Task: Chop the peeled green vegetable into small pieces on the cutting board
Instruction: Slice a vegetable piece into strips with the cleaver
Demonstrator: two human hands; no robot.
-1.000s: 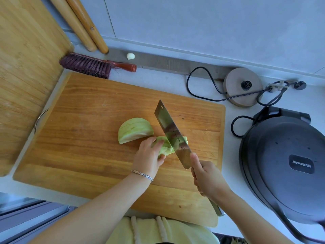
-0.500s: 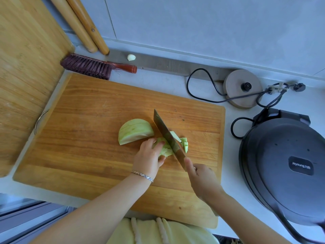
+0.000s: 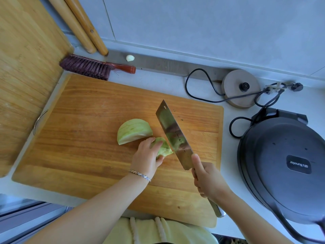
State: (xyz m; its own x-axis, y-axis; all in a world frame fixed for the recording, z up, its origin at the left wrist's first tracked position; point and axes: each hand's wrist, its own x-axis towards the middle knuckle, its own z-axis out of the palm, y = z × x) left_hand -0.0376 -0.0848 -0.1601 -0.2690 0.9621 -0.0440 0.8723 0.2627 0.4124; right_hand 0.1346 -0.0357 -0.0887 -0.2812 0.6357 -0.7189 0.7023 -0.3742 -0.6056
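A person stood at a kitchen surface, chopping a peeled green vegetable on a large wooden cutting board (image 3: 84, 138). The left hand (image 3: 146, 159), a thin bracelet (image 3: 140, 174) at its wrist, had its fingers curled over the smaller piece of vegetable (image 3: 164, 148) and held it down near the middle of the board. The right hand (image 3: 208, 180) was wrapped round the handle of a broad knife (image 3: 173, 136), with one finger laid up against the heel of the blade. The blade stood tilted just beside the held piece, on its three o'clock side, and pointed toward eleven o'clock. Whether the edge had bitten into the flesh could not be told. Anything already cut was hidden behind the steel.

A larger domed piece (image 3: 133, 131) lay uncut at about ten o'clock from the held one, the two close together.

By the look of it, the job was less than half done. The big piece had not been touched by the knife, and a good lump sat under the fingers waiting to be cut small.

Around the board, a brush (image 3: 88, 67) lay at twelve o'clock with a garlic clove (image 3: 130, 58) beyond it. A kettle base (image 3: 241, 88) and its cord sat at two o'clock, a dark lidded cooker (image 3: 281, 164) at three o'clock and a second wooden board (image 3: 22, 67) at nine o'clock.
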